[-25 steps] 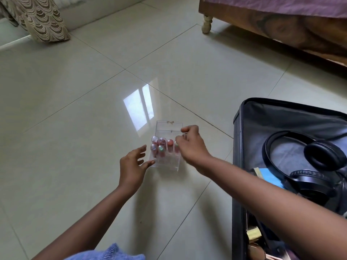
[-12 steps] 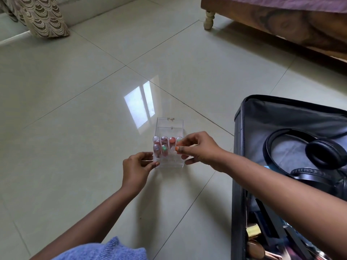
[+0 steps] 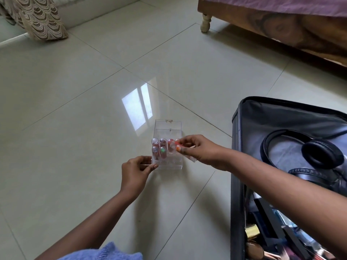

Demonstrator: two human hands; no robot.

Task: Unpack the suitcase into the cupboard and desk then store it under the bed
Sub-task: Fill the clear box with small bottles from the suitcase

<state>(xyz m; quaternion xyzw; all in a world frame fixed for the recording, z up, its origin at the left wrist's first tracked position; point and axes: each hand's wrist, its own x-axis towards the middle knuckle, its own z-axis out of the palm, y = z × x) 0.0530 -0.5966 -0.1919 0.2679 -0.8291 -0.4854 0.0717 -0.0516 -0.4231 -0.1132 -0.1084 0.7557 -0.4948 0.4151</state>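
A clear acrylic lipstick organizer [image 3: 167, 147] stands on the tiled floor with several lipsticks in its slots. My left hand [image 3: 136, 172] grips its front left corner. My right hand [image 3: 197, 150] pinches the right side of the organizer with curled fingers. The open black suitcase [image 3: 237, 147] lies to the right, holding black headphones [image 3: 308, 152] and cosmetic items near its lower end.
A wooden bed [image 3: 272, 21] with a purple cover and a turned leg stands at the back right. A patterned curtain [image 3: 39, 17] hangs at the back left. Glossy floor tiles [image 3: 75, 128] spread around the organizer. A blue knitted cloth [image 3: 105, 254] shows at the bottom edge.
My left hand moved in from beside the organizer and took hold of its left corner. My right hand shifted from the top to the right side.
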